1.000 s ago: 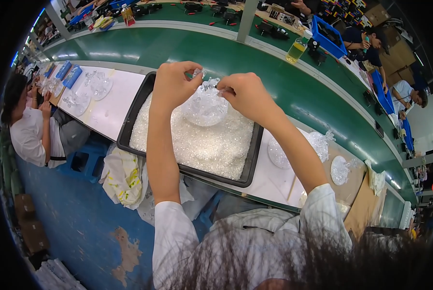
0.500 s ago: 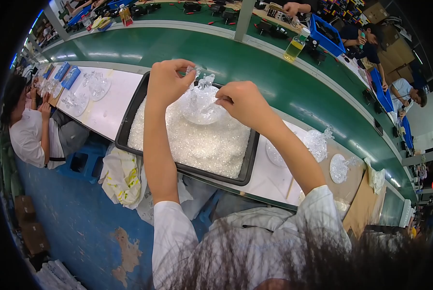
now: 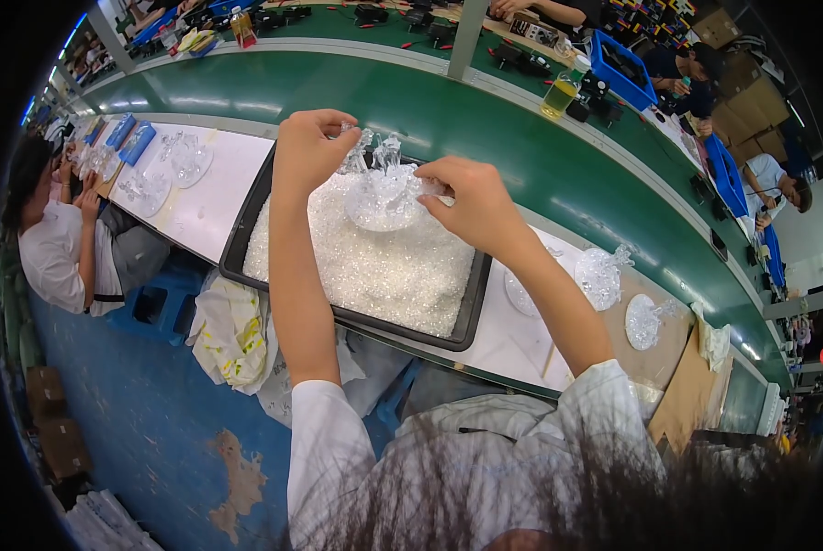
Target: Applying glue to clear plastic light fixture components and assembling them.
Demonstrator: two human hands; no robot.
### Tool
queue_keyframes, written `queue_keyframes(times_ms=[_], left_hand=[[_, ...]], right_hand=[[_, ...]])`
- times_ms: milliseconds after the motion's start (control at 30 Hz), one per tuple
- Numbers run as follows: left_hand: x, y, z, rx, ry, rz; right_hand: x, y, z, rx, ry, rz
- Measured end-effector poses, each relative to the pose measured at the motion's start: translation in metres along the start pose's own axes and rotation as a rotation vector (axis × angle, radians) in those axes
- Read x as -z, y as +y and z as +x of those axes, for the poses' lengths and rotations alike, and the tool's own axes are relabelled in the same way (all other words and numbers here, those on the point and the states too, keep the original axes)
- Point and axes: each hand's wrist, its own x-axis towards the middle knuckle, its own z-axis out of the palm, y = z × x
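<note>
A clear ornament (image 3: 382, 204), with a round base and upright figures, is held over a black tray (image 3: 467, 323) filled with small clear beads (image 3: 384, 275). My left hand (image 3: 312, 151) is closed, its thumb and fingertips pinching a clear upright piece at the ornament's far left. Whether that piece is joined to the base I cannot tell. The fingers of my right hand (image 3: 471, 197) are closed on the right edge of the ornament's base. Its underside is hidden, so I cannot tell whether it touches the beads.
More clear ornaments stand on the white table at right (image 3: 602, 275) and left (image 3: 187, 161). A green panel (image 3: 356, 96) runs behind the tray. At the left sits a person in white (image 3: 58, 234). A white and yellow bag (image 3: 229, 331) hangs below the tray.
My left hand has shifted slightly left with its pinched piece. My right hand has opened its grip angle a little at the base's edge, and the ornament's base has turned slightly.
</note>
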Motion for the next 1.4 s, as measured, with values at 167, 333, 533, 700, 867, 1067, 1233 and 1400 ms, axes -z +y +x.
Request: queue_keyframes(times_ms=[167,333,533,700,867,1067,1233,1400], left_hand=[[0.004,-0.006,0.001,-0.015,-0.001,-0.016],[0.009,-0.008,-0.001,-0.032,0.013,-0.054],[0.008,-0.008,-0.001,-0.06,0.042,-0.077],[0.008,0.0,-0.003,-0.072,-0.01,-0.024],[0.008,-0.005,-0.004,-0.066,-0.048,-0.069],[0.003,-0.004,-0.004,-0.124,-0.151,-0.134],[0.004,-0.002,-0.007,-0.131,-0.188,-0.151],[0.007,0.0,-0.007,-0.126,-0.19,-0.119]], right_hand=[[0.004,-0.002,-0.011,-0.037,0.105,-0.045],[-0.007,0.002,-0.04,-0.227,-0.37,-0.278],[-0.044,0.004,-0.055,-0.197,-0.67,-0.3],[-0.044,0.016,-0.056,-0.114,-0.715,-0.257],[-0.03,0.016,-0.048,-0.14,-0.671,-0.161],[0.009,-0.004,-0.003,-0.112,-0.329,0.037],[0.004,0.0,0.007,-0.015,-0.214,-0.006],[-0.004,0.017,-0.025,-0.196,-0.495,-0.287]])
